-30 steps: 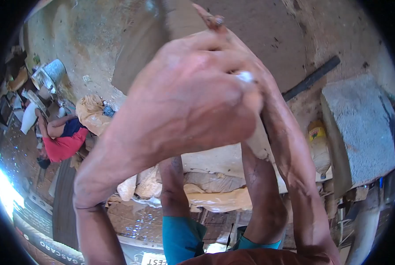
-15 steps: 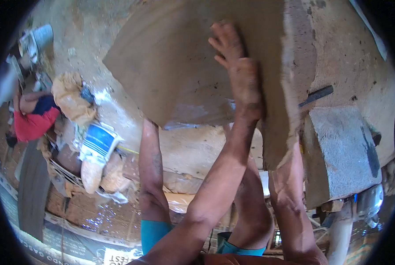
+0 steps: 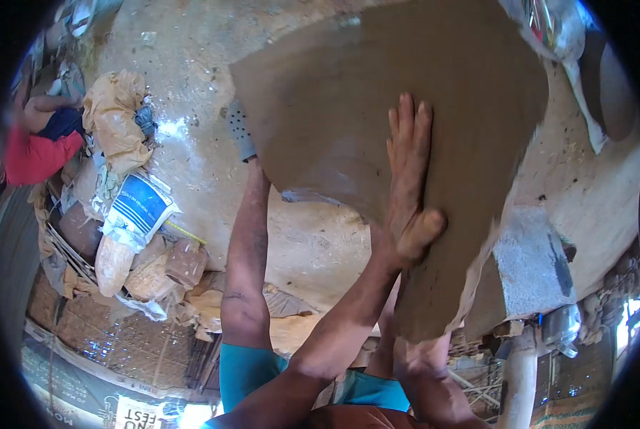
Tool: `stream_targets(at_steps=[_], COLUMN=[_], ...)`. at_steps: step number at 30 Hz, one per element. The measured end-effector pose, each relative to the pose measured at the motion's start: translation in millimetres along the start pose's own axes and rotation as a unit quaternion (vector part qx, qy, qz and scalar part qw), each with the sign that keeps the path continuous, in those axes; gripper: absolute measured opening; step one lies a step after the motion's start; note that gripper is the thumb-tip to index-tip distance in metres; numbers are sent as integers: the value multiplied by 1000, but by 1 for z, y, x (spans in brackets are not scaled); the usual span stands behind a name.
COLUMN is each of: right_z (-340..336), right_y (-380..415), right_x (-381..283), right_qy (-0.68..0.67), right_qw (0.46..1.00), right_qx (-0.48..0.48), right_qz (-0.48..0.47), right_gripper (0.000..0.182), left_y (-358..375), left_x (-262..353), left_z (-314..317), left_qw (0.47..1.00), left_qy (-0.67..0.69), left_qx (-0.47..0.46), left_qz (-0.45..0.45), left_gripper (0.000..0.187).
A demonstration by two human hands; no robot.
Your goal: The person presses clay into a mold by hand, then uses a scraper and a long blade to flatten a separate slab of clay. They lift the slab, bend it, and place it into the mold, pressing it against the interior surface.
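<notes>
A broad, thin brown slab, looking like damp clay with ragged edges, is held up over the floor in front of me. My left hand lies flat against its face, fingers stretched upward and touching the surface. From the lower right my right forearm runs up behind the slab's bottom corner, which hides the right hand. Whether its fingers grip the slab cannot be seen. Beneath the slab are my bare legs, and a spotted grey shoe shows by its left edge.
A grey-topped block stands to the right, with a metal pot below it. On the left lie a blue-and-white sack and a crumpled tan bag. A person in a red shirt sits beyond them.
The slab has moved to the right and turned, now partly covering the grey block. My left hand has shifted right and lower with it, still flat. The whole view has shifted.
</notes>
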State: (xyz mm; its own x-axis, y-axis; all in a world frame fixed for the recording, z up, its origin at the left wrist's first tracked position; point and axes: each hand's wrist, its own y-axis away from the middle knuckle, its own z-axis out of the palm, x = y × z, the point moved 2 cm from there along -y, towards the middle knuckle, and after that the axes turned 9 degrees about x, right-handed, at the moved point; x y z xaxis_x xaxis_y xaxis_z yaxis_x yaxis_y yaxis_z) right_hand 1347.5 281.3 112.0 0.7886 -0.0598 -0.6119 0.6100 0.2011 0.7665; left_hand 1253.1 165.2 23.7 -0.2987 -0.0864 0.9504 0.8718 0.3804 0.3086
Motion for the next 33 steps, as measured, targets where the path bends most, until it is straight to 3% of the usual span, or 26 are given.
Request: stream_targets(at_steps=[6, 13, 21, 26, 29, 31, 33], right_z=[55, 168, 295, 353, 387, 408, 431], right_y=[119, 159, 115, 68, 46, 28, 10], right_x=[-46, -102, -195, -275, -310, -327, -373], right_qy=[46, 89, 101, 77, 11, -79, -99], right_qw=[995, 991, 988, 980, 973, 967, 959], right_qx=[56, 90, 81, 64, 46, 13, 4], right_qz=[68, 47, -78, -174, -228, -243, -267], right_gripper=[97, 97, 98, 98, 97, 97, 97], left_y=[27, 32, 0, -39, -69, -92, -124], left_x=[99, 226, 342, 402, 429, 429, 442], left_z=[-77, -187, -253, -271, -282, -285, -287], left_qw=[999, 996, 981, 986, 987, 988, 988], left_qy=[39, 71, 184, 147, 132, 129, 123], left_qx=[4, -38, -55, -76, -80, -85, -84], left_qz=[2, -23, -5, 10, 35, -27, -32], left_gripper=[122, 117, 109, 107, 108, 109, 110])
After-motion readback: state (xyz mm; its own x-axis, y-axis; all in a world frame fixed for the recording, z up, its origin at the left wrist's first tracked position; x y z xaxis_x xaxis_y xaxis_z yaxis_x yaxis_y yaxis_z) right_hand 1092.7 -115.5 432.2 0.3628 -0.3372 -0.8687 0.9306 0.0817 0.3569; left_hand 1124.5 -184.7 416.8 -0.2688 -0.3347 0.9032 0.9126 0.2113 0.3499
